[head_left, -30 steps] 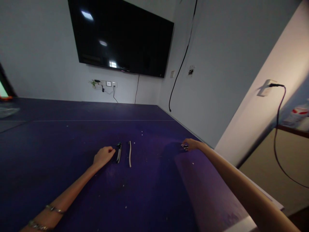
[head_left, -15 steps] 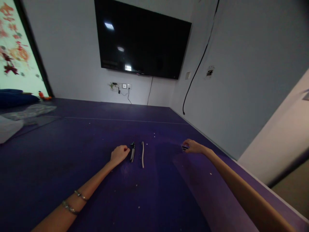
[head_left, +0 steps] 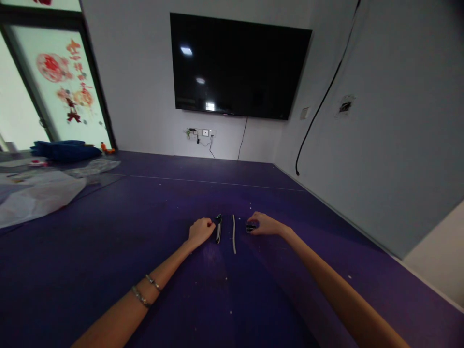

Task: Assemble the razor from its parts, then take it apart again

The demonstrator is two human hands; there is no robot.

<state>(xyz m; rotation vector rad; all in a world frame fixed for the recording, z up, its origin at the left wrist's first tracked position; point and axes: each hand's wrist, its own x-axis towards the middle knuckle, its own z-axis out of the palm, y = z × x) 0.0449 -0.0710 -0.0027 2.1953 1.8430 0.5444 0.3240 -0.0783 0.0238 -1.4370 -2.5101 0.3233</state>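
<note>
My left hand [head_left: 202, 232] is closed in a loose fist on the purple surface [head_left: 145, 251], with nothing visible in it. Just right of its knuckles lies a dark razor [head_left: 219, 229] with a pale strip along its handle, head pointing away from me. A slim, pale, slightly curved stick [head_left: 234, 236], shaped like a toothbrush, lies roughly parallel to the razor. To the right of the stick, my right hand [head_left: 264, 224] pinches a small dark piece with light edges [head_left: 250, 227]; its kind is too small to tell.
A large television [head_left: 239, 67] hangs on the far wall above wall sockets [head_left: 205, 132]. A black cable [head_left: 319, 108] dangles along the right wall. Clear plastic sheeting [head_left: 47, 193], a dark blue cloth heap [head_left: 67, 150] and an orange item [head_left: 107, 149] lie at left.
My right hand has moved left with the small piece, close to the pale stick. My left hand stays beside the razor. The view has turned left, showing more of the door and plastic sheeting.
</note>
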